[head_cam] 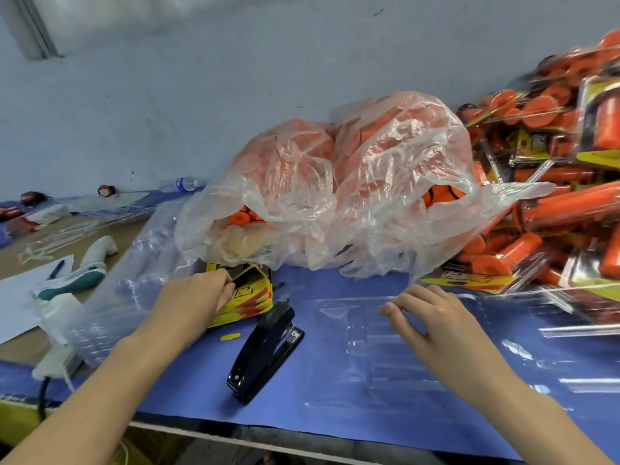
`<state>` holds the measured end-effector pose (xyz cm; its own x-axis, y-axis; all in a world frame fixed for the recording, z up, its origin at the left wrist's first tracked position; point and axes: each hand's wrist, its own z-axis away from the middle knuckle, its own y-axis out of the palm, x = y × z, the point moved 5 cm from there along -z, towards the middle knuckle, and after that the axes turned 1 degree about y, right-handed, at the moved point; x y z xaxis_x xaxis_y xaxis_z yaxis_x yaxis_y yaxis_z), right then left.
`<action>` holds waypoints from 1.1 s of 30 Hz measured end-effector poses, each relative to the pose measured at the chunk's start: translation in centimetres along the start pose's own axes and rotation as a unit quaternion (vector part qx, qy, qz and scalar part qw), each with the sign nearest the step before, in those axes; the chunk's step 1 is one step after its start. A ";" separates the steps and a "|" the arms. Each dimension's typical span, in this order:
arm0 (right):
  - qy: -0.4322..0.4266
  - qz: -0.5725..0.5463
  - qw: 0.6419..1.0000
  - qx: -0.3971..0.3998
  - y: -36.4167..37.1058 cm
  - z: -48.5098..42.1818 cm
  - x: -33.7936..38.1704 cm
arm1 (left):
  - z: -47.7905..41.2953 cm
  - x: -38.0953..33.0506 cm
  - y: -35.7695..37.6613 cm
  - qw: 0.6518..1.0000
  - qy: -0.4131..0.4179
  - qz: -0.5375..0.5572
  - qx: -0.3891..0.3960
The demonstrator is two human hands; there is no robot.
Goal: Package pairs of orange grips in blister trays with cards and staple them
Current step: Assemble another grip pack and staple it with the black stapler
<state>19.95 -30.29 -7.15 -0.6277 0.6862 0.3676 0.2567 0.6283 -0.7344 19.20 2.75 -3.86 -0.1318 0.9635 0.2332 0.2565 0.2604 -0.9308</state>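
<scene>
A clear blister tray (369, 350) lies open on the blue mat, with nothing in it. My right hand (432, 317) hovers over its middle, fingers loosely curled, holding nothing. My left hand (198, 297) pinches the top yellow and black card (250, 297) of a card stack left of the tray. A black stapler (265, 354) lies between the stack and the tray. Loose orange grips (245, 216) show through a big clear plastic bag (335, 189) behind the cards.
A heap of packaged orange grips (553, 182) fills the right side against the wall. A stack of clear trays (134, 280) sits at the left, beside a white and teal tool (77, 276) and paper. The table's front edge runs close to me.
</scene>
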 end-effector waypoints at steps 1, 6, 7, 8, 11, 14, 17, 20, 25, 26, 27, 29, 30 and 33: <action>0.002 -0.002 1.000 -0.003 0.0 0.0 0.0 | 0.0 0.1 -1.1 1.000 -0.007 0.018 -0.022; 0.046 -0.068 0.996 -0.021 -0.1 -0.5 -0.2 | 0.5 1.3 -10.7 0.958 -0.018 0.097 -0.271; 0.063 -0.103 0.992 -0.028 -0.2 -0.6 -0.3 | 0.8 1.5 -12.6 0.943 -0.018 0.127 -0.307; 0.082 -0.144 0.986 -0.037 -0.3 -0.7 -0.3 | 1.3 1.5 -14.1 0.927 -0.021 0.159 -0.339; 0.132 -0.279 0.950 -0.051 -0.3 -1.1 -0.3 | 3.0 0.3 -16.7 0.890 -0.034 0.242 -0.385; 0.157 -0.406 0.900 -0.030 0.5 -1.8 0.4 | 4.2 -1.8 -17.0 0.853 -0.019 0.384 -0.353; 0.168 -0.491 0.855 0.000 1.7 -2.5 1.2 | 4.3 -3.6 -16.3 0.758 -0.021 0.569 -0.318; 0.178 -0.541 0.822 -0.015 2.3 -3.1 1.3 | 3.7 -4.4 -13.9 0.685 -0.052 0.682 -0.249; 0.234 -0.583 0.776 -0.062 2.2 -3.2 -0.5 | 2.3 -4.2 -8.7 0.616 -0.110 0.765 -0.151; 0.245 -0.553 0.793 -0.077 2.1 -3.0 -0.8 | 2.2 -4.2 -7.8 0.602 -0.120 0.776 -0.142; 0.249 -0.499 0.825 -0.097 1.8 -2.9 -0.9 | 2.2 -4.2 -7.1 0.587 -0.130 0.786 -0.140; 0.224 -0.362 0.893 -0.144 0.6 -2.6 0.1 | 2.5 -4.2 -5.8 0.560 -0.145 0.801 -0.153; 0.191 -0.315 0.917 -0.155 -0.1 -2.6 1.3 | 2.7 -4.2 -5.5 0.547 -0.152 0.807 -0.165; 0.098 -0.317 0.940 -0.081 -0.5 -3.6 6.6 | 3.3 -4.8 -6.0 0.525 -0.157 0.810 -0.210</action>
<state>18.35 -24.77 -2.33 -0.5487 0.2000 0.8118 -0.0043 0.9703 -0.2419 15.11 -3.62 -0.37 0.4505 -0.0973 -0.8874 0.4549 -0.8303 0.3220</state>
